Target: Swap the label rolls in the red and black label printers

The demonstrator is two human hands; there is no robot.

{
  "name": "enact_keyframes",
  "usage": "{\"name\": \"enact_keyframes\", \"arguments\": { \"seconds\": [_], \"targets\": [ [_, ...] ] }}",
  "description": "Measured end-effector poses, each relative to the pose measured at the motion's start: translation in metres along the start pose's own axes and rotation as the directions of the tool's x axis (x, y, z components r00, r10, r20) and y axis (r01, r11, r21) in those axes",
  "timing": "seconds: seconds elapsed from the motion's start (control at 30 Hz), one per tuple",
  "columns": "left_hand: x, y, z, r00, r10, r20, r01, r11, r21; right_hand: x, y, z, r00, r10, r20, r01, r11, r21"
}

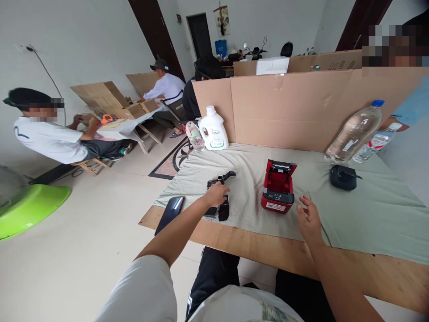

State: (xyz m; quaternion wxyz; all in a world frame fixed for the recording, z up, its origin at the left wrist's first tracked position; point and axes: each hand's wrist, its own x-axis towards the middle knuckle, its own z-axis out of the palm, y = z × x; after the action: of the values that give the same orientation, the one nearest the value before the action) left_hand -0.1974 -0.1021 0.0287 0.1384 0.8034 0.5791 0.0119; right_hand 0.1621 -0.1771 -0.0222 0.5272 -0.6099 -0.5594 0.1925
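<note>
While the red device [278, 188] sits lid-up at clock centre, I've got the left hand [217, 195] out at 9 o'clock.
Watching remotely, I can't tell if those fingers grip the black items [224, 211] under them or just touch. The right hand [309, 219] is loose at 4 o'clock, just beside the device, holding nothing. I'd call this the reach-and-handle step on the black items; next move calls for a sure pinch on one, imo.
</note>
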Motion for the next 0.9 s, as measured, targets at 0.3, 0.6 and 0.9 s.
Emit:
{"name": "enact_keyframes", "arguments": {
  "seconds": [0.3, 0.6, 0.9],
  "targets": [
    [0.012, 0.009, 0.010, 0.994, 0.009, 0.109, -0.019, 0.996, 0.092, -0.008, -0.011, -0.009, 0.998, -0.051, -0.021, 0.050, 0.997, -0.056],
    [0.041, 0.100, -0.041, 0.968, 0.239, -0.076, -0.235, 0.759, -0.608, -0.005, -0.041, 0.005, 0.959, -0.282, 0.021, 0.283, 0.957, -0.060],
    [0.098, 0.155, -0.029, 0.917, 0.389, 0.092, -0.229, 0.699, -0.677, 0.004, -0.037, 0.013, 0.852, -0.500, 0.155, 0.522, 0.788, -0.328]
  ]
}}
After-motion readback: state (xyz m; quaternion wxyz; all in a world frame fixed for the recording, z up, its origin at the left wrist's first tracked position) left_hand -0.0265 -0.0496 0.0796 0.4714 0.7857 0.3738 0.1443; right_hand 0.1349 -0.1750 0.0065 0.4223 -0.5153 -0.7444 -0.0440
